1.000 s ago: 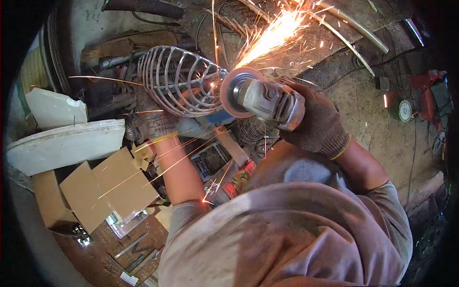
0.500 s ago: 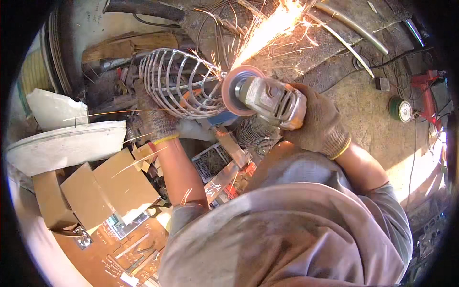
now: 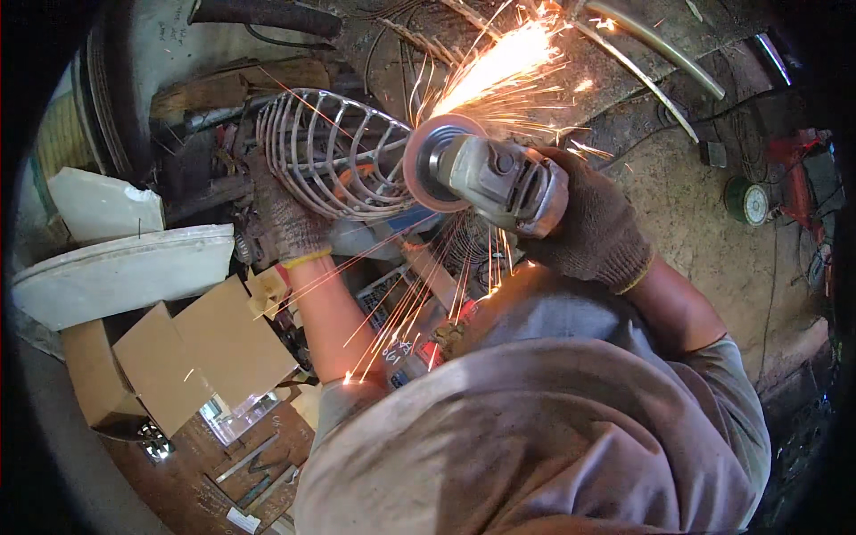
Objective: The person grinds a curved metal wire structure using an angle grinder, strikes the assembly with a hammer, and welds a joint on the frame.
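My right hand [image 3: 599,223], in a brown knitted glove, is closed round the body of an angle grinder [image 3: 506,185]. The grinder's round disc [image 3: 426,165] meets the right end of a cage of bent metal rods [image 3: 323,160]. Bright sparks [image 3: 508,67] stream from the disc toward the far side, and thinner ones fall toward my lap and left forearm. My left hand [image 3: 290,214], gloved alike, holds the cage at its left end; its fingers are partly hidden by the rods.
Cardboard boxes [image 3: 209,334] and pale curved slabs [image 3: 129,272] lie at the left. A metal tube [image 3: 664,53] and rods are on the floor at the far right. A red tool [image 3: 796,174] stands beside a green-rimmed reel [image 3: 747,202]. Dark cloth [image 3: 553,312] covers my leg below the grinder.
The disc has shifted slightly left against the cage. Sparks now also spray down toward my lap and left forearm. Both hands keep their hold, and the surroundings look darker.
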`<state>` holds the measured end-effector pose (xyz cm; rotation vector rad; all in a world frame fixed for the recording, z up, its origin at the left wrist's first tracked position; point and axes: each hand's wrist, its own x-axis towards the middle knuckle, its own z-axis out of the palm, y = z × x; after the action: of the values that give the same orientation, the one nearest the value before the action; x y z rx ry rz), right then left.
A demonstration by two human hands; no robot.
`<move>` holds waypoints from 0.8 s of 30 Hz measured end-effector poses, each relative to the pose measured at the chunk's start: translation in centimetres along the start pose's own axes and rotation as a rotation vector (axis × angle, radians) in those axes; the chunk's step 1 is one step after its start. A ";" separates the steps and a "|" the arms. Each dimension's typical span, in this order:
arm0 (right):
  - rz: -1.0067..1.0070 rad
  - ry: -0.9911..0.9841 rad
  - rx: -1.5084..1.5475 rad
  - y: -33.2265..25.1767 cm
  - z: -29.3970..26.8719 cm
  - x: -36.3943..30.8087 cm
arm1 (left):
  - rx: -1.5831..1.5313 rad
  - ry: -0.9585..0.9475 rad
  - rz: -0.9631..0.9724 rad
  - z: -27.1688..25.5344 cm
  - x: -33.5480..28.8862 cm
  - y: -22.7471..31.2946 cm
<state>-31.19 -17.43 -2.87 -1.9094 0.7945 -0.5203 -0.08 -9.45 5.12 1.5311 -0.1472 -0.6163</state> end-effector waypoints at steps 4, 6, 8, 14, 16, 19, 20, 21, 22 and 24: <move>0.058 -0.085 -0.036 -0.2 -0.5 -0.1 | -0.226 -0.093 -0.140 -1.8 2.0 0.8; 0.182 -0.181 0.002 -0.2 -0.5 0.1 | -0.195 0.050 -0.118 -1.5 1.9 0.7; 0.041 -0.054 0.016 0.3 0.1 0.2 | 0.005 0.107 -0.016 1.7 -0.7 0.6; 0.142 -0.148 -0.011 0.3 -0.3 0.0 | -0.041 -0.071 0.010 -2.2 0.9 -0.5; 0.103 -0.139 0.049 0.4 -0.2 0.1 | 0.008 -0.201 0.028 -4.5 3.1 -1.2; 0.068 -0.107 0.078 0.2 0.0 0.2 | 0.026 -0.207 0.022 -3.7 2.9 -1.1; 0.081 -0.097 0.071 0.4 0.1 0.2 | 0.013 -0.219 0.012 -3.5 3.0 -1.0; 0.093 -0.087 0.064 0.9 0.4 0.0 | 0.000 -0.232 0.003 -3.4 3.1 -0.9; 0.104 -0.085 0.061 1.0 0.5 0.0 | -0.010 -0.235 -0.006 -3.5 3.0 -0.8; 0.121 -0.135 0.019 0.2 -0.3 0.2 | -0.030 -0.242 -0.025 -3.8 2.9 -0.6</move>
<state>-31.30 -17.86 -2.87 -1.8449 0.8084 -0.3202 3.93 -7.42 3.49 1.4281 -0.3019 -0.8196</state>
